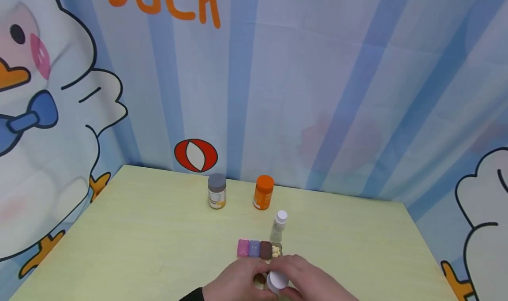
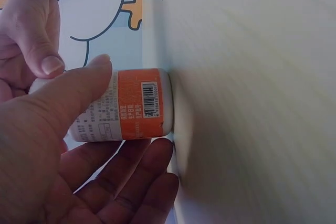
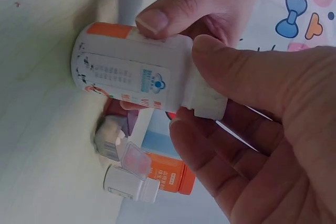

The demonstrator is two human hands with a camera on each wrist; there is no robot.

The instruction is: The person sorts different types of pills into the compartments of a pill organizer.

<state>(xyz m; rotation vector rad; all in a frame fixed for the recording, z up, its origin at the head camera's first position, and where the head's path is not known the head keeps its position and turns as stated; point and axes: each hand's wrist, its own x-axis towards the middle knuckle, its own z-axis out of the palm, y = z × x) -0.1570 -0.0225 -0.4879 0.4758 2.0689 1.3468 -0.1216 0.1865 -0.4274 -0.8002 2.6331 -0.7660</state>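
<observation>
In the head view a small white-capped pill bottle stands between my hands at the front of the table, its white cap [image 1: 277, 281] uppermost. My left hand [image 1: 236, 280] grips its body, thumb on one side and fingers on the other. The left wrist view shows the white and orange label of this pill bottle [image 2: 139, 103], base down at the tabletop. My right hand [image 1: 307, 276] pinches the cap between thumb and fingers. Just behind the hands lies a pill organizer [image 1: 254, 248] with pink, blue and dark brown compartments; pale yellow pieces [image 1: 275, 250] lie in its rightmost one, whose clear lid [image 3: 136, 161] stands raised.
A small white-capped bottle [image 1: 279, 226] stands right behind the organizer. Farther back are an orange bottle [image 1: 263, 193] and a grey-lidded jar [image 1: 217, 191], near the table's rear edge. A striped cartoon cloth [image 1: 278, 93] hangs behind the pale table [image 1: 158, 230].
</observation>
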